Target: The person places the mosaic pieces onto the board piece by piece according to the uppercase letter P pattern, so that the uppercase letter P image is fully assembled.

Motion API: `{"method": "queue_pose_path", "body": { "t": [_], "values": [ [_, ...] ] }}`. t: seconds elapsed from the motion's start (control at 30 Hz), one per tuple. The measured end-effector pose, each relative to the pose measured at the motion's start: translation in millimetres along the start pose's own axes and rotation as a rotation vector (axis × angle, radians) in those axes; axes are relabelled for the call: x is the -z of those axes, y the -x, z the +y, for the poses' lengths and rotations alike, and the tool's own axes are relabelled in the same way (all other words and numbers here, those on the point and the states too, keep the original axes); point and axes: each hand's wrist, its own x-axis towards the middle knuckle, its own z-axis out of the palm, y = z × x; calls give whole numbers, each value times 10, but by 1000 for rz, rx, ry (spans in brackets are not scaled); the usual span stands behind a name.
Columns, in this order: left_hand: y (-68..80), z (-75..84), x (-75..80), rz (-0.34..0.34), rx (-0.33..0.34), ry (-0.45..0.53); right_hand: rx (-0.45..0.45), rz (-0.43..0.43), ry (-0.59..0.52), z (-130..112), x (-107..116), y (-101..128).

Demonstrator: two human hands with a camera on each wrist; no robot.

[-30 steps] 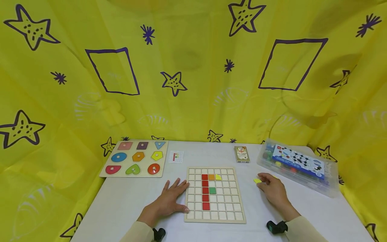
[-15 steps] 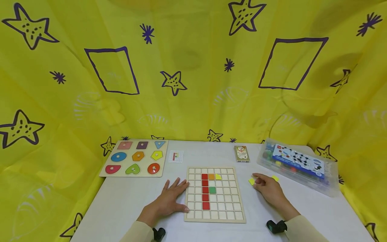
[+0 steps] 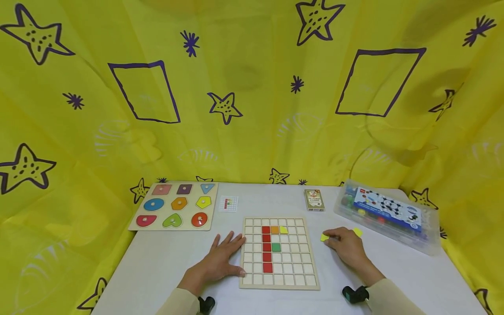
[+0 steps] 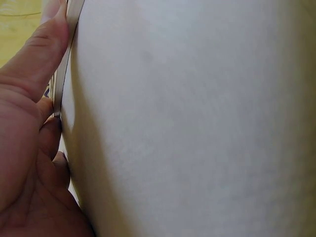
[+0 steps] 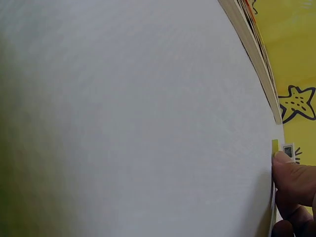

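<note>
Head view: left hand [image 3: 220, 261] lies flat, fingers straight, against the wooden grid board [image 3: 278, 252] on the desk [image 3: 157, 262]; right hand [image 3: 346, 247] pinches a yellow tile [image 3: 324, 237] just right of the board. Left wrist view: thumb [image 4: 37, 54] touching the board's edge. Right wrist view: only fingertips [image 5: 291, 173] on the tile; so slight a pinch could drop it.

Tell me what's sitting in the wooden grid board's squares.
The grid board holds five red tiles in a column, plus orange, yellow and green tiles. No square is covered.
</note>
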Motion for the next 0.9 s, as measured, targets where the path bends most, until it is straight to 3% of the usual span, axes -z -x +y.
{"method": "queue_pose_path", "body": {
  "t": [0.47, 0.67, 0.9],
  "values": [
    [0, 3, -3, 6, -6, 5, -66, 6, -94, -122, 7, 18],
    [10, 11, 3, 5, 2, 10, -49, 10, -90, -129, 8, 9],
    [12, 9, 4, 7, 2, 6, -52, 24, -182, -170, 4, -8]
  ]
}}
